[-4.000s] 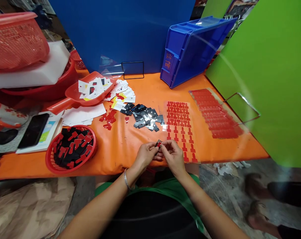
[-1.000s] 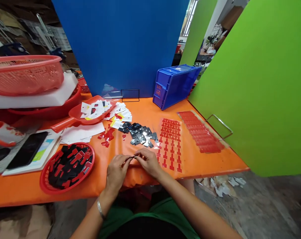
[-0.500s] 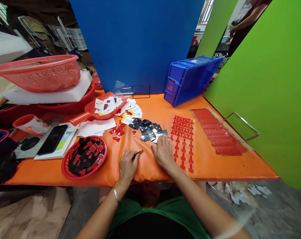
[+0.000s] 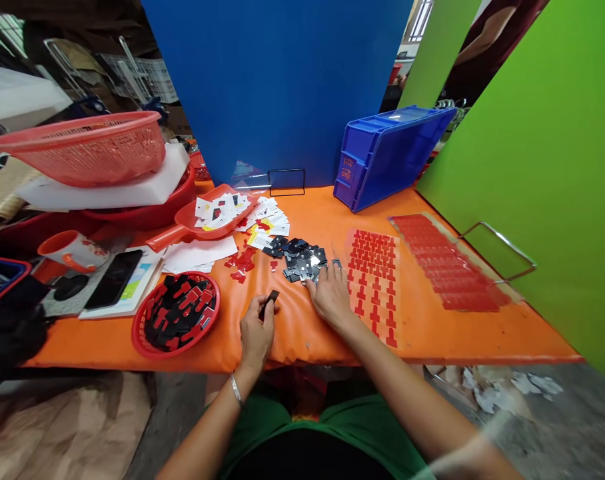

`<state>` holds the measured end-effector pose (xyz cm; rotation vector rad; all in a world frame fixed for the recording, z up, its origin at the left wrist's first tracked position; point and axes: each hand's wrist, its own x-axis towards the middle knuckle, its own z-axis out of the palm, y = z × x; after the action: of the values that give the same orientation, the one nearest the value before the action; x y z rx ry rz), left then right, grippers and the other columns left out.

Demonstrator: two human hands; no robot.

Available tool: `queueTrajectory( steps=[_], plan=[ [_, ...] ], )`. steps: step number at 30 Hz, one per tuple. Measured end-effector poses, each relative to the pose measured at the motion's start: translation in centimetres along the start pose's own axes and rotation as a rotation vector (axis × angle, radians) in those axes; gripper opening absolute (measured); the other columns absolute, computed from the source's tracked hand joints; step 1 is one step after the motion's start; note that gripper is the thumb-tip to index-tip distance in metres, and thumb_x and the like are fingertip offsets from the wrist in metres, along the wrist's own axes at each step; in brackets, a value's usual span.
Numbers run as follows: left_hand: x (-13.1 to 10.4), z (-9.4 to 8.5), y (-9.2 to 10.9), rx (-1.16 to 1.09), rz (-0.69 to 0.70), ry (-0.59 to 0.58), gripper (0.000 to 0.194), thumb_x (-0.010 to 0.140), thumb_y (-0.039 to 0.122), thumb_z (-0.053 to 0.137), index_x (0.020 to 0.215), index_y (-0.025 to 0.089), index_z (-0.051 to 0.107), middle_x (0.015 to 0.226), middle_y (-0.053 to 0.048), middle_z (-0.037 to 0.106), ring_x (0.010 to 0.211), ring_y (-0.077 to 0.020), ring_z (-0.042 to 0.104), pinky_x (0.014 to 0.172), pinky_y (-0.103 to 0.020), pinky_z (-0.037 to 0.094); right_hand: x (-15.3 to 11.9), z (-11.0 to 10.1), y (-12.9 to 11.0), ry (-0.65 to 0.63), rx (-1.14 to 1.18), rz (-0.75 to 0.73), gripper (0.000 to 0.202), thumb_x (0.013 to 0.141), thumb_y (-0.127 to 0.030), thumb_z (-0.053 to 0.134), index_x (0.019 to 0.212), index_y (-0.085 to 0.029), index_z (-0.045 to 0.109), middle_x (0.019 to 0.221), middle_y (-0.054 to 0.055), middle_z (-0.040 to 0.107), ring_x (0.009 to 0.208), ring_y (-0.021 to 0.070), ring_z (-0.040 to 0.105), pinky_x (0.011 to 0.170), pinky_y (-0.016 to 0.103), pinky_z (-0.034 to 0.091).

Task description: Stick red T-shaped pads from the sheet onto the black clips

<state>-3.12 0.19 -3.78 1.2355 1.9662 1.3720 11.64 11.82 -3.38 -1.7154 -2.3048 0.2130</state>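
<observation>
My left hand (image 4: 256, 332) is closed on a small black piece (image 4: 271, 300), held between thumb and fingers above the orange table (image 4: 292, 333). My right hand (image 4: 332, 297) rests at the near right edge of a pile of black pieces (image 4: 302, 261); its fingertips touch there, and whether they grip a piece is hidden. Just right of that hand lies a clear sheet with rows of red T-shaped stickers (image 4: 375, 270). Left of my left hand, a red basket (image 4: 216, 313) holds black pieces with red stickers. Loose red bits (image 4: 242, 262) lie beyond it.
A red scoop (image 4: 182, 225) with paper cards stands at the back left, near a phone (image 4: 113, 280) and a mug (image 4: 70, 252). A blue bin (image 4: 367, 167) leans at the back. Another red sheet (image 4: 447, 267) lies right, beside a green panel (image 4: 547, 167). A person's arm shows behind.
The black piece in my left hand has turned more upright, its red side no longer showing. My right hand has stayed by the black pile. The view has shifted slightly.
</observation>
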Motion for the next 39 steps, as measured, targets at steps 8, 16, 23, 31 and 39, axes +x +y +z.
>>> queueTrajectory(
  steps=[8,16,23,31,39],
  plan=[
    [0.1,-0.1,-0.2,0.010,-0.026,0.001,0.024,0.088,0.040,0.048,0.096,0.020,0.058,0.085,-0.005,0.071,0.082,-0.0196,0.068,0.078,-0.032,0.050,-1.9,-0.9,0.7,0.179,0.273,-0.152,0.036,0.091,-0.033,0.047,0.116,-0.012,0.062,0.126,0.019,0.055,0.123,0.0315,0.044,0.100,0.048,0.035],
    [0.0,-0.1,-0.4,0.124,0.117,-0.001,0.024,0.087,0.038,0.052,0.092,0.019,0.065,0.090,-0.006,0.069,0.086,-0.0202,0.063,0.080,-0.033,0.048,-4.9,-1.2,-1.1,0.135,0.304,-0.538,0.039,0.091,-0.014,0.044,0.128,-0.022,0.055,0.114,0.011,0.059,0.103,0.0232,0.049,0.087,0.039,0.042],
    [0.3,0.0,-1.1,0.328,0.298,0.020,0.020,0.085,0.033,0.053,0.086,0.019,0.067,0.080,-0.006,0.064,0.082,-0.0221,0.058,0.078,-0.036,0.046,-4.9,-0.2,-2.2,0.069,0.172,-0.590,0.032,0.094,-0.020,0.044,0.123,-0.024,0.057,0.111,0.011,0.060,0.105,0.0245,0.047,0.087,0.041,0.041],
    [0.5,-0.2,-0.5,0.265,0.227,-0.024,0.023,0.084,0.038,0.052,0.087,0.020,0.066,0.084,-0.006,0.067,0.083,-0.0234,0.061,0.077,-0.036,0.047,-5.1,-2.0,1.7,0.174,0.341,-0.456,0.044,0.090,-0.017,0.045,0.133,-0.011,0.048,0.125,0.015,0.058,0.118,0.0237,0.049,0.101,0.043,0.041],
    [0.7,1.3,2.9,-0.272,-0.159,-0.124,0.035,0.081,0.048,0.057,0.097,0.017,0.054,0.087,-0.007,0.069,0.081,-0.0190,0.067,0.075,-0.033,0.054,-7.6,-3.4,11.1,0.085,0.076,-0.198,0.042,0.091,-0.030,0.049,0.128,-0.011,0.055,0.135,0.017,0.052,0.131,0.0304,0.041,0.106,0.051,0.037]
  ],
)
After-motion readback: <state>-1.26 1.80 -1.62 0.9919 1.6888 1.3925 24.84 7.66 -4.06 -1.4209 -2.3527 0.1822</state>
